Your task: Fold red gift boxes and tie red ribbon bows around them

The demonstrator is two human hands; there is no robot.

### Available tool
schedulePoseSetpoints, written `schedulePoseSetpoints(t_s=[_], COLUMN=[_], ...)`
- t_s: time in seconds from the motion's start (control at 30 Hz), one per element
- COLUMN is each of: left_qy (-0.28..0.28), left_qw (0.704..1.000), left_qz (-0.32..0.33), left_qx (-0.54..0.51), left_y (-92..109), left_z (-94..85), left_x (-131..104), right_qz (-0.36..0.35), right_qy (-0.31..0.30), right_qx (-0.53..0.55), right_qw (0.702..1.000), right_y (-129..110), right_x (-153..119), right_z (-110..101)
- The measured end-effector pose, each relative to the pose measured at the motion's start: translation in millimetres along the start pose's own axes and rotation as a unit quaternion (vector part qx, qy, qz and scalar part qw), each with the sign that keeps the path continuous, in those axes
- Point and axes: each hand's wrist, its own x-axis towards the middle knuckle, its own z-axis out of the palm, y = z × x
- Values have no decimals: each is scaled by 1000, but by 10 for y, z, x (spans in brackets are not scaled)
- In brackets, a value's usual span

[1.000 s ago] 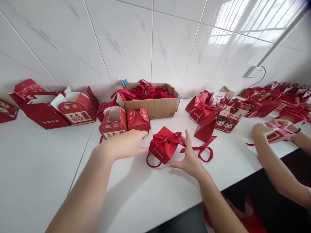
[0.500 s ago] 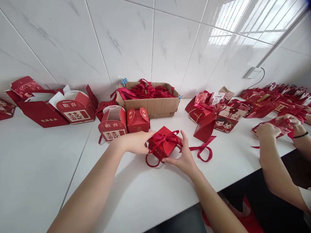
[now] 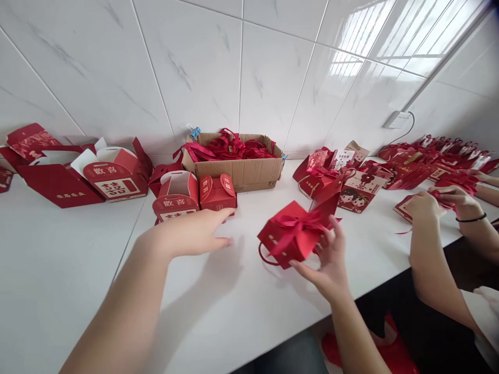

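My right hand [image 3: 327, 259] grips a small red gift box [image 3: 288, 239] by its right side, tilted and apparently lifted off the white table [image 3: 218, 311]. A red ribbon bow [image 3: 302, 226] lies across its top, and a dark red cord loop hangs at its lower left. To the left, my left hand [image 3: 205, 231] is empty, its thumb and fingers apart, over the table. Just behind it stand an open red box with white characters [image 3: 177, 195] and a closed red box [image 3: 218, 191].
A cardboard box [image 3: 237, 171] full of red ribbons stands by the tiled wall. Larger red boxes [image 3: 113, 174] are at the left, decorated boxes [image 3: 356, 189] at the right. Another person's hands [image 3: 440, 205] work on a box farther right.
My left hand has let go of the red gift box and moved left. My right hand has moved right with the box, which is now tilted.
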Motion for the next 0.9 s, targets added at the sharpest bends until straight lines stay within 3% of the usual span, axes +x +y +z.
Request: schedulePoseSetpoints(t_s=[0.1, 0.23, 0.33, 0.53, 0.67, 0.73, 0.83, 0.9], left_qy=[5, -11, -27, -10, -13, -14, -17, -2], left_qw=[1000, 1000, 999, 999, 999, 999, 1000, 1000], left_qz=[-4, 8, 23, 38, 30, 26, 26, 23], left_qx=[11, 3, 3, -19, -24, -16, -2, -2], left_y=[-4, 46, 87, 34, 19, 30, 40, 41], left_z=[-29, 18, 65, 125, 121, 111, 105, 113], left_x=[-191, -318, -349, -328, -315, -317, -330, -351], right_qz=[-9, 32, 69, 141, 163, 124, -23, -85], right_qy=[91, 315, 369, 335, 333, 362, 393, 347], right_qx=[-31, -88, -136, -228, -259, -303, -372, -364], right_qw=[995, 945, 917, 903, 892, 873, 840, 860], right_y=[29, 156, 338, 850, 971, 904, 733, 646], right_x=[-55, 52, 232, 543, 553, 472, 294, 195], right_z=[-505, -1101, -1313, -1309, -1269, -1227, -1090, -962])
